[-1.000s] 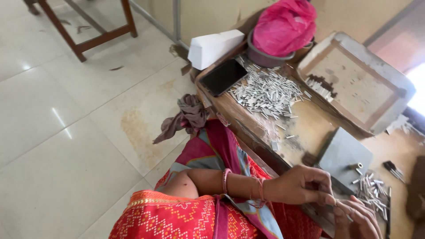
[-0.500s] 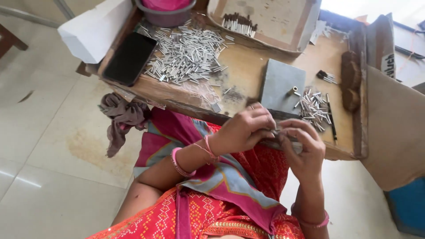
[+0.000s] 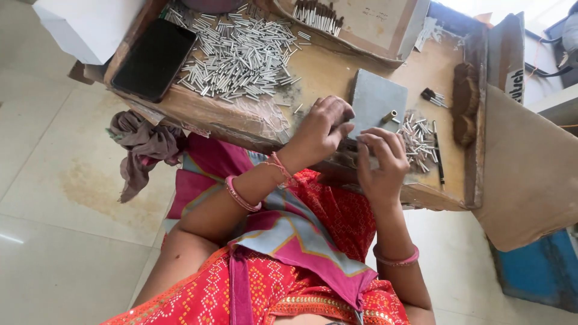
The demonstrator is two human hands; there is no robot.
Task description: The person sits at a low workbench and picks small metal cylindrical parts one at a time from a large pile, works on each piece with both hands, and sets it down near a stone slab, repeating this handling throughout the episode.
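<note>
- Here the person sits at the near edge of a low wooden tray-table (image 3: 313,72), with both hands brought together over the grey slab (image 3: 376,99) that lies toward the tray's near right part.
- The left hand (image 3: 322,129) is curled, its fingers bent down at the slab's near-left edge; whether it pinches something small there cannot be told, since the knuckles hide the fingertips.
- The right hand (image 3: 380,157) is also loosely closed, thumb and forefinger drawn together just beside the left hand, seemingly on a thin piece too small to make out.
- A short brass-coloured tube (image 3: 389,116) rests on the slab, just beyond the right hand, probably kept there as a flat, firm place within easy reach.
- A small heap of silver metal tubes (image 3: 415,135) lies just to the right of the slab, next to the working hand; this looks like the near supply.
- A much larger spread of like tubes (image 3: 241,54) covers the far left part of the tray, beside a black phone (image 3: 153,59) at the left edge.
- A brown pad (image 3: 465,105) lies along the right edge.
</note>
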